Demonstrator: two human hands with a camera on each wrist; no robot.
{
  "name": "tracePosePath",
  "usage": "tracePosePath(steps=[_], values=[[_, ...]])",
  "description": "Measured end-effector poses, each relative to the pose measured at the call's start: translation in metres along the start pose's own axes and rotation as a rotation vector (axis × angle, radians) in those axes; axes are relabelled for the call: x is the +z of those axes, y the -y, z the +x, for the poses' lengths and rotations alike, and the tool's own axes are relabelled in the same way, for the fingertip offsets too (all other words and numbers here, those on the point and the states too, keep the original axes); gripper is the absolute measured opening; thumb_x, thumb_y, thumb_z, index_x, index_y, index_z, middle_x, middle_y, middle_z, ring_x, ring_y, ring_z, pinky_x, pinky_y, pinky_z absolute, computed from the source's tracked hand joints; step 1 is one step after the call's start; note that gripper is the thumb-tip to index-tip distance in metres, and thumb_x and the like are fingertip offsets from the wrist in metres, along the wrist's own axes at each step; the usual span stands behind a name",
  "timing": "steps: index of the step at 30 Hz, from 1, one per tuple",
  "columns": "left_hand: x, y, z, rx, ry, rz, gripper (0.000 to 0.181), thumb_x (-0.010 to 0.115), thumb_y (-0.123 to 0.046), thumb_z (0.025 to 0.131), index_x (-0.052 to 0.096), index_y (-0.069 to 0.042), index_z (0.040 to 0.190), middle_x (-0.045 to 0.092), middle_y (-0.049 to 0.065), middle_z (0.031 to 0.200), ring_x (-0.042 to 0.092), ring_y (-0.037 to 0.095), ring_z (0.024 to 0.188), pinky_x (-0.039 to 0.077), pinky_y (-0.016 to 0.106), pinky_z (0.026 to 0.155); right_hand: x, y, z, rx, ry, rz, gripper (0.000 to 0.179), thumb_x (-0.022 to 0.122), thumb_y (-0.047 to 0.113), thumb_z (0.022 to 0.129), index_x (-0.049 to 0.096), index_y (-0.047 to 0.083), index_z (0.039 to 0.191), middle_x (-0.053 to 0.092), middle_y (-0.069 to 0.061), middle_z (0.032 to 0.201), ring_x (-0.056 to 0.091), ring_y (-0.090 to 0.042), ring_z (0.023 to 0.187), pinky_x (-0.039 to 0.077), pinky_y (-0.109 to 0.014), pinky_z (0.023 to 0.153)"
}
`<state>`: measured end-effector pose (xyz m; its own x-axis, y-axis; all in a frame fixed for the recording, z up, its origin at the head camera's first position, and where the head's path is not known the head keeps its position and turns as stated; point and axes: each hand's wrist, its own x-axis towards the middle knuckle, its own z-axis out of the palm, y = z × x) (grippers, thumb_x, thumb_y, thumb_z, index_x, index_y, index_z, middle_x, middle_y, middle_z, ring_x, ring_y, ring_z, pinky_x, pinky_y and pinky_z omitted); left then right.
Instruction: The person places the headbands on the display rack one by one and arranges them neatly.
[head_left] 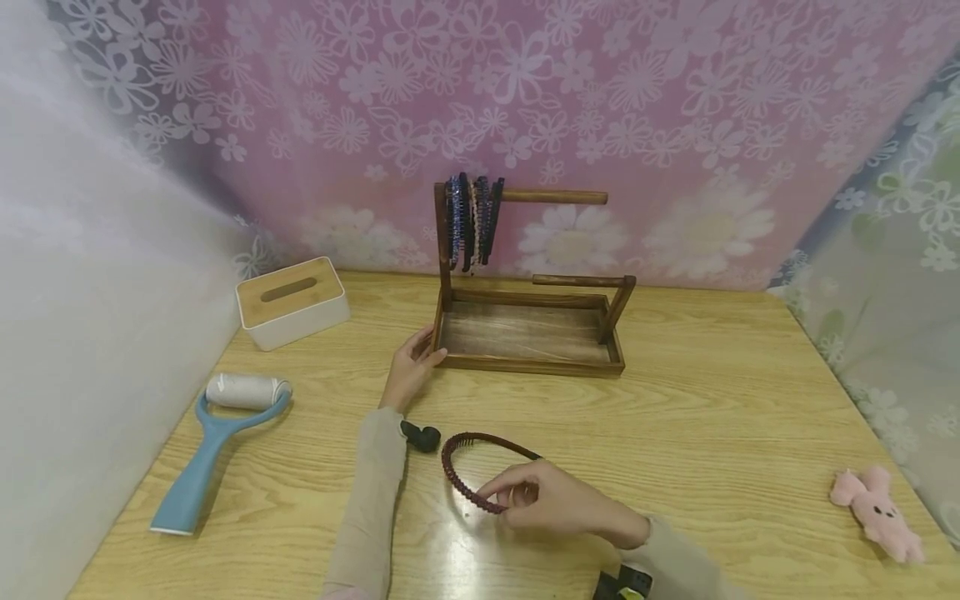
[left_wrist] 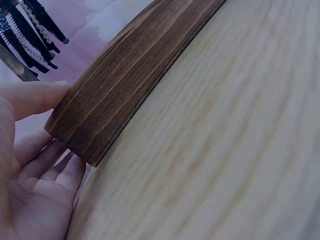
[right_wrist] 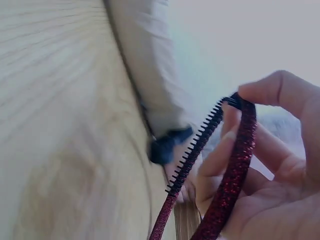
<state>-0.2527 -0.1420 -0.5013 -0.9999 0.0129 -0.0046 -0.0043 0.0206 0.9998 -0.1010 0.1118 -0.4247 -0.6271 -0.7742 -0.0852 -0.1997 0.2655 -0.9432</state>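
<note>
My right hand [head_left: 551, 497] pinches a dark red glittery headband [head_left: 452, 471] over the table. In the right wrist view, black comb teeth line the inside of the headband [right_wrist: 216, 200], and thumb and fingers hold its curve. My left hand [head_left: 411, 369] grips the front left corner of a brown wooden rack [head_left: 525, 365], thumb at the upper edge and fingers against the end. Several headbands [head_left: 472, 221], blue, black and beige, hang at the left end of the rack's upper bar [head_left: 555, 197]. Its lower bar [head_left: 577, 281], on the right post, carries nothing.
A white tissue box [head_left: 300, 321] with a wooden lid stands left of the rack. Nearer lies a blue-handled lint roller [head_left: 202, 467]. A pink plush toy [head_left: 879, 514] lies at the table's right side. Flowered cloth [head_left: 525, 100] closes off the back.
</note>
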Motion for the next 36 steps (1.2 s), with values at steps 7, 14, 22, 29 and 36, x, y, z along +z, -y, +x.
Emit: tracePosePath(steps=[7,14,22,29,36], values=[[0.001,0.000,0.000,-0.014,0.001,0.021,0.060,0.065,-0.014,0.094,0.040,-0.008,0.148,0.035,0.009,0.157,0.034,0.024,0.145,0.034,0.029,0.121,-0.040,0.007,-0.022,0.188,-0.245,0.228,0.047,0.060,0.012,0.092,0.053,-0.011,0.132,0.065,-0.010,0.115,0.058,-0.005,0.093,0.054,-0.020,0.079],[0.000,0.002,0.000,0.013,0.002,0.032,0.059,0.066,-0.013,0.094,0.042,-0.007,0.147,0.037,0.012,0.155,0.037,0.028,0.144,0.036,0.032,0.120,-0.084,0.005,-0.043,0.129,-0.491,0.523,0.033,0.052,0.004,0.097,0.067,0.027,0.116,0.060,0.011,0.108,0.056,-0.003,0.094,0.054,-0.016,0.080],[-0.003,0.001,-0.002,0.003,0.005,0.062,0.053,0.061,-0.018,0.097,0.043,-0.010,0.147,0.041,0.012,0.152,0.040,0.030,0.141,0.038,0.039,0.119,-0.123,0.010,-0.064,0.104,-0.671,0.471,0.032,0.052,0.009,0.100,0.064,0.036,0.113,0.056,0.017,0.110,0.053,0.002,0.101,0.050,-0.013,0.083],[-0.005,-0.005,-0.004,-0.018,0.021,0.060,0.054,0.059,-0.015,0.098,0.040,-0.006,0.148,0.040,0.014,0.152,0.038,0.032,0.142,0.036,0.040,0.120,-0.144,0.013,-0.069,-0.025,-0.733,0.523,0.034,0.053,0.005,0.099,0.063,0.030,0.120,0.062,0.012,0.105,0.060,-0.002,0.096,0.054,-0.015,0.079],[-0.002,-0.004,-0.003,-0.026,0.008,0.112,0.054,0.059,-0.019,0.098,0.041,-0.009,0.148,0.042,0.011,0.152,0.039,0.030,0.141,0.038,0.040,0.119,-0.164,0.022,-0.066,-0.085,-0.817,0.510,0.032,0.059,0.006,0.096,0.062,0.025,0.122,0.065,0.010,0.100,0.063,-0.002,0.088,0.055,-0.013,0.076]])
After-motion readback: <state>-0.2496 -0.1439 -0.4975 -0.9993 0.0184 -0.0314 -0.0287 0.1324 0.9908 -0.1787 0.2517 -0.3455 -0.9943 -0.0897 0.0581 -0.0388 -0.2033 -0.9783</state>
